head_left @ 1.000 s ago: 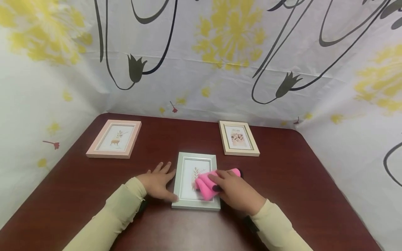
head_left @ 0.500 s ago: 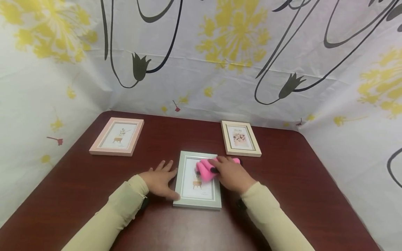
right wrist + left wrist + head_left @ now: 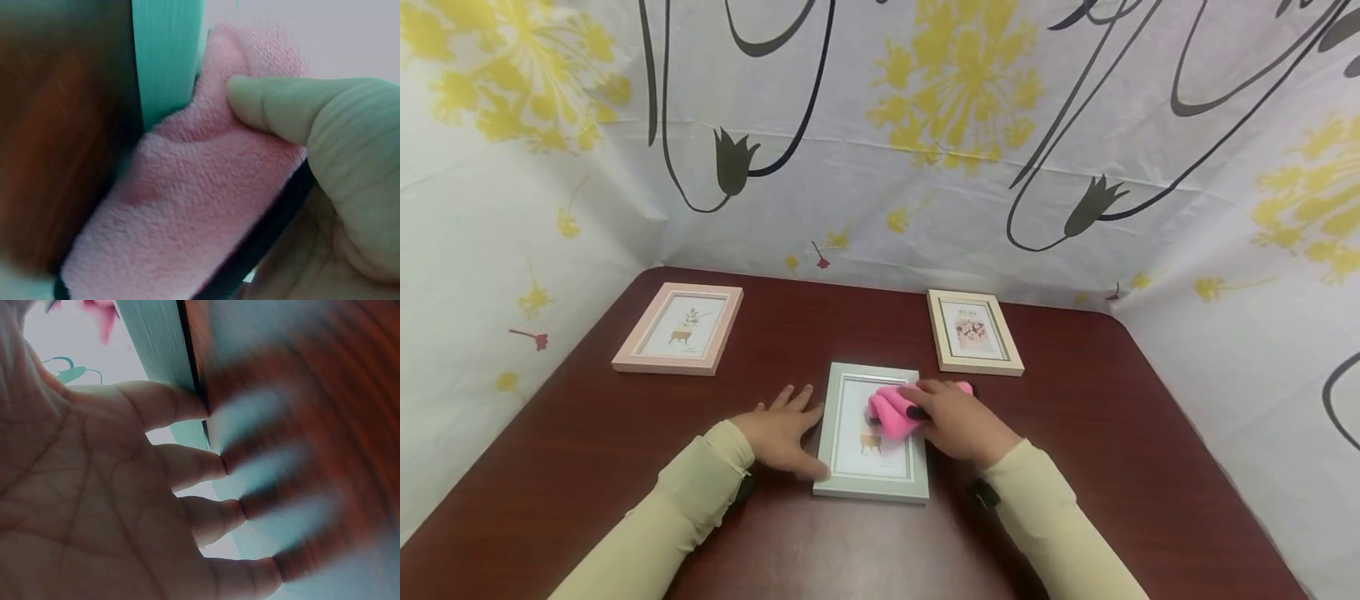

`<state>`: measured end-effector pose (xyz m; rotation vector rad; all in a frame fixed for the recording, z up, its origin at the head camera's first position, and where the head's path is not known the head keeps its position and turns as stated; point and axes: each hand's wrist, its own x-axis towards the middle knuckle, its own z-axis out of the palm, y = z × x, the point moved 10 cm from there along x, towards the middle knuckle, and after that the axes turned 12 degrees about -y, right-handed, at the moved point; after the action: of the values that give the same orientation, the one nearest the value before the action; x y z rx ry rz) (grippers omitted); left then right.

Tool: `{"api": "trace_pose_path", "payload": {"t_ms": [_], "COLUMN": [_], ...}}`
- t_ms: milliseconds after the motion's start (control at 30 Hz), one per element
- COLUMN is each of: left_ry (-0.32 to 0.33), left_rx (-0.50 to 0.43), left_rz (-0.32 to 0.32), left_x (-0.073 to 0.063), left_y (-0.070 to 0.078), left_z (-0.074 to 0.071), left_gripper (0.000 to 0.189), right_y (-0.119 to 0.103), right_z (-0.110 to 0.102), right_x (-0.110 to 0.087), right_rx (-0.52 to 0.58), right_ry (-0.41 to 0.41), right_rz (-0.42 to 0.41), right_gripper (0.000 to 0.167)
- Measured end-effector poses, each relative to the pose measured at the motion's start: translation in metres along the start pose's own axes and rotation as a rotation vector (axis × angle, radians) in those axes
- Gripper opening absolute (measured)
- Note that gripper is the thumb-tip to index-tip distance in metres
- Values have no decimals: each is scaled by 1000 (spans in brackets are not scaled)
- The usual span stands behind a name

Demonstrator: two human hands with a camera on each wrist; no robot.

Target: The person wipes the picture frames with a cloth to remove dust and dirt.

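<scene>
A pale green picture frame (image 3: 871,490) lies flat on the dark red-brown table, a plant print behind its pane. My left hand (image 3: 778,435) rests at its left edge, fingers spread and thumb on the lower left corner; the left wrist view shows the fingertips touching the tabletop beside the frame's edge (image 3: 153,344). My right hand (image 3: 966,423) grips a folded pink cloth (image 3: 893,412) with dark trim against the upper right of the pane. In the right wrist view the thumb presses into the fluffy cloth (image 3: 187,194); most other fingers are hidden behind it.
On the table (image 3: 820,325), a pink picture frame (image 3: 703,365) lies at the back left and a cream one (image 3: 981,365) at the back right. White fabric (image 3: 865,192) with flower prints hangs behind and along both sides.
My right hand and the cloth have moved up the pane from its lower middle, then shifted slightly downward. My left hand keeps its place at the frame's left side.
</scene>
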<state>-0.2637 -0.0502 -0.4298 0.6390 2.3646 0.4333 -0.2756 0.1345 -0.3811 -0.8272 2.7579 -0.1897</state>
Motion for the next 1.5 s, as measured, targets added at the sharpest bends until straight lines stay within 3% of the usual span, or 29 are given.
{"api": "trace_pose_path", "payload": {"t_ms": [233,433,600,800,933,1033,1200,1500], "left_ry": [0,3,2,-3,-5,-8,-7,2], "left_rx": [-1,-1,8,3,3,-2,-9,13], "left_rz": [1,2,6,-8,-14,-18,-15,-12], "left_x": [-2,-2,0,0,0,1,1,0], "left_y": [-1,-2,1,-1,-2,-2,-1,-2], "left_z": [0,0,1,-1,0,2,3,1], "left_gripper": [106,106,105,104,105,105,105,105], "right_y": [-37,-47,-37,-1,18,25,19,-34], "right_z": [7,7,3,-6,-11,-9,-2,5], "right_x": [-46,-55,-39,6,28,32,21,-30], "right_rx": [-70,-145,-163,-135,-108,-65,-26,-30], "right_ry": [43,80,99,54,53,40,10,-42], "right_rz": [-121,-94,-4,132,170,179,136,-26], "right_gripper": [54,52,50,52,55,57,55,48]}}
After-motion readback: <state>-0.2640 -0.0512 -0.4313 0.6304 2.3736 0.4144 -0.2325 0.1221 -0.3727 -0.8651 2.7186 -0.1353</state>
